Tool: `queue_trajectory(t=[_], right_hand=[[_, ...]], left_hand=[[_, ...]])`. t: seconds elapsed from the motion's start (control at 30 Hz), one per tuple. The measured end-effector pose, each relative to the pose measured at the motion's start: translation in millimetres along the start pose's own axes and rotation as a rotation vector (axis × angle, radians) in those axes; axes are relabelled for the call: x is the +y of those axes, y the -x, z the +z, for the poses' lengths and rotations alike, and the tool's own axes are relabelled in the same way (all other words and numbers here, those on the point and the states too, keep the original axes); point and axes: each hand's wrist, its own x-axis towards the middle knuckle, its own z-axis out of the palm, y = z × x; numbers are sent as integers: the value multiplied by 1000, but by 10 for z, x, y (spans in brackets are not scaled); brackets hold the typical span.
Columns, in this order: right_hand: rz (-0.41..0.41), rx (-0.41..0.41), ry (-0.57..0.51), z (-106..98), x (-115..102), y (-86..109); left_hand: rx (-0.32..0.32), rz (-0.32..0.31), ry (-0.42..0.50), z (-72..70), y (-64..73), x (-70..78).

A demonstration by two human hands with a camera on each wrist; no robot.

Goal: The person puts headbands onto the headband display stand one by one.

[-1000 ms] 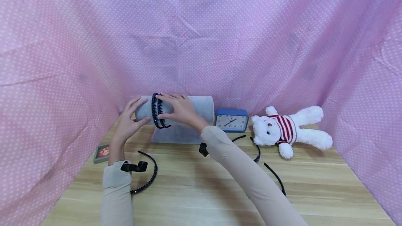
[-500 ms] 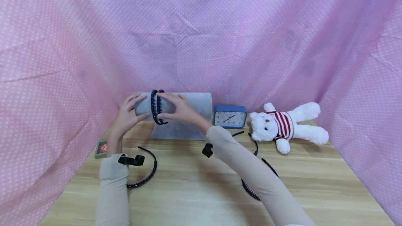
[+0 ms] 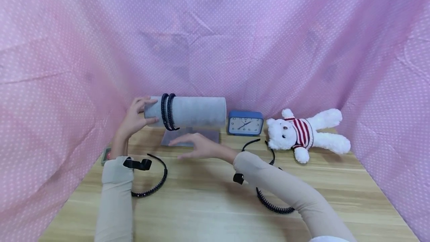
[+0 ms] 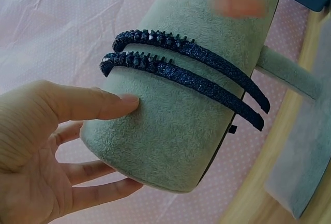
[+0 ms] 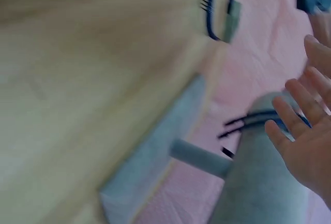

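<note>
A grey plush headband stand (image 3: 201,112) with a horizontal roll stands at the back of the table. Two dark beaded headbands sit side by side round the roll's left part, one headband (image 4: 196,81) closer to the end, the other headband (image 4: 217,63) just beyond it. My left hand (image 3: 131,121) grips the roll's left end, thumb on the near face and fingers round the end. Lower and to the right, my right hand (image 3: 203,148) hovers in front of the stand's base with fingers extended, holding nothing.
One headband (image 3: 155,189) lies left on the wooden table; several more lie right, including a toothed headband (image 3: 273,207) partly under the right sleeve. A blue clock (image 3: 246,123) and a white teddy bear (image 3: 305,133) are right of the stand. A small green tray (image 3: 105,157) is behind the left forearm.
My right hand has left the inner headband and moved down and toward me. My left hand stays at the roll's end. The two headbands now sit close together, nearly parallel.
</note>
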Motion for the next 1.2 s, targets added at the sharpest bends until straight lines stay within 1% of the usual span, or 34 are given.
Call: queue_trajectory(t=[0.1, 0.2, 0.33, 0.43, 0.6, 0.7, 0.87, 1.0, 1.1, 1.2], right_hand=[[26, -83, 9, 132, 57, 8], [44, -143, 3, 233, 102, -6], [67, -211, -28, 323, 124, -27], [58, -259, -59, 391, 140, -41], [13, -358, -91, 488, 132, -90], [10, -423, -71, 550, 107, -133], [5, -523, 20, 653, 71, -179], [21, -552, 67, 678, 54, -171], [49, -536, 105, 646, 45, -136], [51, -500, 163, 597, 53, -90]], left_hand=[[-5, -18, -9, -19, -14, 9], [-14, -35, -13, -14, -21, 13], [-15, -20, -17, 1, -28, 25], [-13, -9, -28, 7, -24, 28], [-19, -9, -44, -5, -13, 17], [-19, -19, -48, -19, 3, 21], [-23, -19, -43, -24, 23, 32], [-23, -1, -53, -10, 28, 24], [-17, 7, -60, -3, 25, 18], [-13, 11, -60, -10, 18, 22]])
